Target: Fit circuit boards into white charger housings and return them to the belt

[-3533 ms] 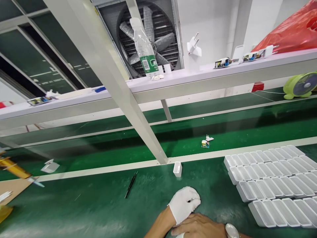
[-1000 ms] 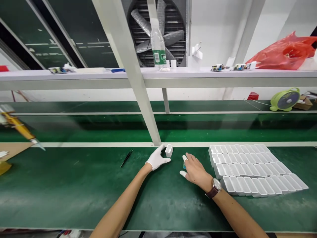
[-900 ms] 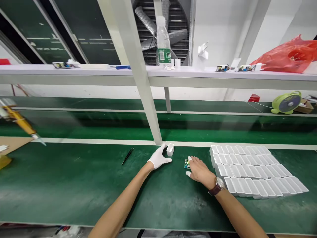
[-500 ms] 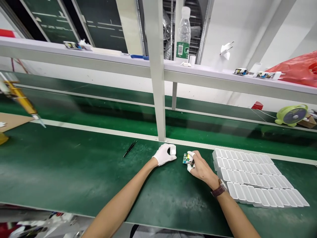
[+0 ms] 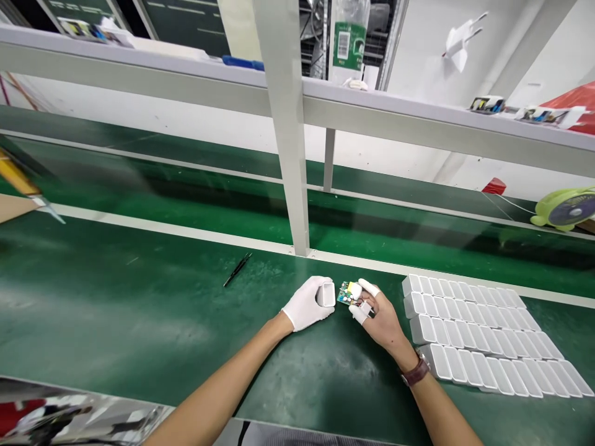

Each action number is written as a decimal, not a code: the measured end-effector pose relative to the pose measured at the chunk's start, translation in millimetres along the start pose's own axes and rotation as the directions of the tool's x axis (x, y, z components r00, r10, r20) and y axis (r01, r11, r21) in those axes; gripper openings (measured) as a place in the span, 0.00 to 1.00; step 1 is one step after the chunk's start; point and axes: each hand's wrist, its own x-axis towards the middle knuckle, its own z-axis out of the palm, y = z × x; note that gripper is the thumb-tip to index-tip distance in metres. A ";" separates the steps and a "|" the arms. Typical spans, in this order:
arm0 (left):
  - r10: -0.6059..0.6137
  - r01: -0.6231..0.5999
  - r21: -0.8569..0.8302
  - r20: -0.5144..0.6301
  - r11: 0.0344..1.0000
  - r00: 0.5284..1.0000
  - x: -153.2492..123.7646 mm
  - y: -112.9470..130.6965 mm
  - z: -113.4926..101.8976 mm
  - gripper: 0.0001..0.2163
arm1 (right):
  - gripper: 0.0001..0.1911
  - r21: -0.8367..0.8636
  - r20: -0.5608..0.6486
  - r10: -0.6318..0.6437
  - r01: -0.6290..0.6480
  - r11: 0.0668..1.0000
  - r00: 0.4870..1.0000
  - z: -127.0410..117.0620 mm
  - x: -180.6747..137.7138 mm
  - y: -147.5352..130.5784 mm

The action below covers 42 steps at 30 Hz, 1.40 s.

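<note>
My left hand (image 5: 307,305), in a white glove, is closed around a small white plastic case (image 5: 328,294) whose open end faces right. Just to its right, my right hand (image 5: 374,313) pinches a small green circuit board (image 5: 348,292) carrying yellow, white and blue parts. White finger cots cover the thumb and a fingertip of that hand. The board's left edge points at the case's opening, with a narrow gap between them. Black tweezers (image 5: 237,270) lie on the green table to the left of my left hand.
Rows of white open cases (image 5: 488,334) stand at the right. A metal post (image 5: 292,155) rises behind my hands to a shelf (image 5: 418,110) holding a bottle (image 5: 348,46) and circuit boards. A green fan (image 5: 564,209) is at the far right, a yellow tool (image 5: 21,176) at the left.
My right hand has brought the circuit board left, closer to the case, and turned so more of the board shows. The view has come nearer to the table.
</note>
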 end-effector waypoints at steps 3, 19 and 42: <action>0.084 -0.084 0.045 0.004 0.995 0.996 -1.2 -8.3 3.5 0.31 | 0.30 -0.182 -0.040 -0.090 0.081 0.980 0.995 -1.6 -2.8 -14.0; 0.155 -0.160 0.134 0.043 0.978 0.987 -1.4 -2.6 -0.4 0.29 | 0.40 -0.384 0.202 -0.284 0.342 0.857 0.937 -5.2 -4.6 -20.9; 0.196 -0.207 0.093 0.114 0.974 0.974 1.1 8.7 -6.9 0.23 | 0.42 -0.426 0.250 -0.265 0.351 0.834 0.931 -4.1 -4.6 -21.2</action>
